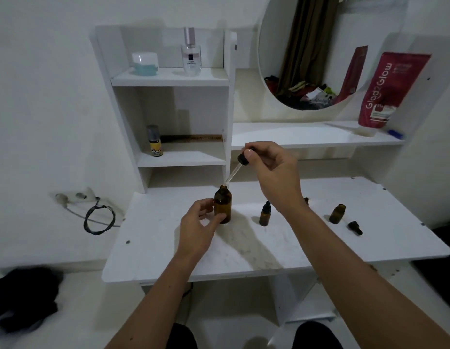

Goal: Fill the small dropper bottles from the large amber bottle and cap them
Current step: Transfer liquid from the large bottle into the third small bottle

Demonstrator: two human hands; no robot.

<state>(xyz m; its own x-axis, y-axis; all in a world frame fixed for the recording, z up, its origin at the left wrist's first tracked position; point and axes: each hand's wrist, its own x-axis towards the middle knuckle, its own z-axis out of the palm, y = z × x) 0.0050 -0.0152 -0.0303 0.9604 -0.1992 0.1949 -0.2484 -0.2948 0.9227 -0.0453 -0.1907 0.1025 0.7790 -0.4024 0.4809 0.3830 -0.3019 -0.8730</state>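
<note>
The large amber bottle (223,205) stands open on the white desk (244,248). My left hand (198,222) holds its lower body between thumb and fingers. My right hand (271,170) pinches the black bulb of a dropper (240,163), whose glass tube slants down with its tip at the bottle's mouth. A capped small dropper bottle (265,214) stands to the right. Further right an uncapped small amber bottle (337,214) stands with a loose black dropper cap (355,227) lying beside it. Another small bottle (306,200) peeks out behind my right wrist.
A white shelf unit (168,79) at the back left carries a jar, a perfume bottle and a small yellow-labelled bottle (154,141). A round mirror and a red tube (385,91) stand at the back right. A power strip with cable (98,217) lies left of the desk.
</note>
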